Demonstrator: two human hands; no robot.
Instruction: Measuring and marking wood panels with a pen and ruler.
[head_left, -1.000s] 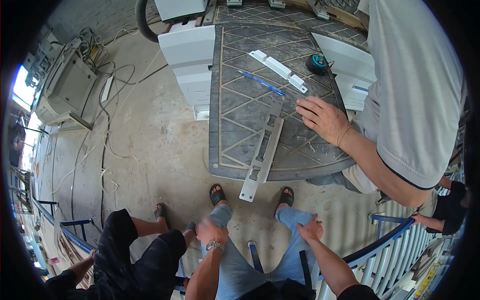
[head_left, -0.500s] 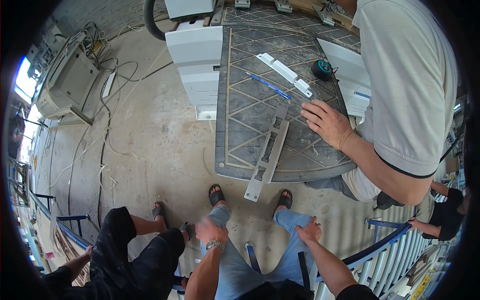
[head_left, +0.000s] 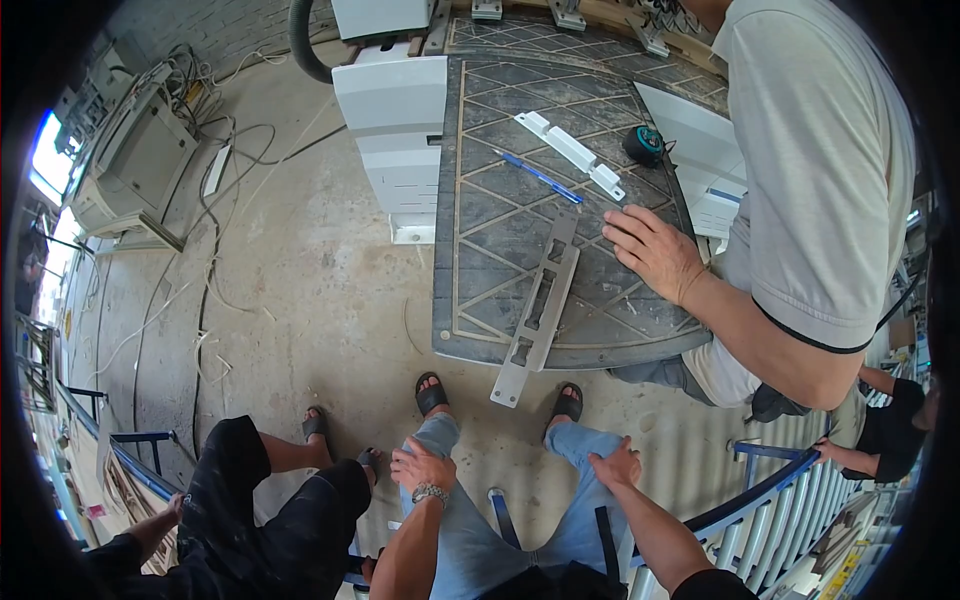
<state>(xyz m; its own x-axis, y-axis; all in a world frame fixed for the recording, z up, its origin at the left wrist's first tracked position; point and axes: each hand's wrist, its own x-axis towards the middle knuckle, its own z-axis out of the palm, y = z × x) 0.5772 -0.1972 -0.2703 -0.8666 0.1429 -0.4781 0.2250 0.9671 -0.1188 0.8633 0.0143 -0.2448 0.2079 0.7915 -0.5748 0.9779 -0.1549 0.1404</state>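
Note:
My left hand (head_left: 424, 469), with a metal-band watch (head_left: 431, 492) at its wrist, lies over my left knee on the light blue jeans (head_left: 470, 530). On the other knee rests my right hand (head_left: 617, 464), fingers spread on the denim. Neither hand holds anything. Ahead, a slotted grey metal plate (head_left: 545, 305) lies on the dark table (head_left: 490, 290), its near end past the edge. Beyond it are a blue pen (head_left: 540, 178), a white notched bar (head_left: 572, 153) and a black and teal tape measure (head_left: 644, 146).
At the right, a co-worker's hand (head_left: 655, 252) rests on the table. Another person in black shorts (head_left: 240, 470) sits at my left. A blue-framed roller rack (head_left: 780, 490) stands at lower right. Cables (head_left: 212, 250) trail across the floor beside a grey machine (head_left: 140, 165).
My left hand, blurred by motion before, now lies still on my knee with its fingers laid over it. My right hand and the things on the table stay in place.

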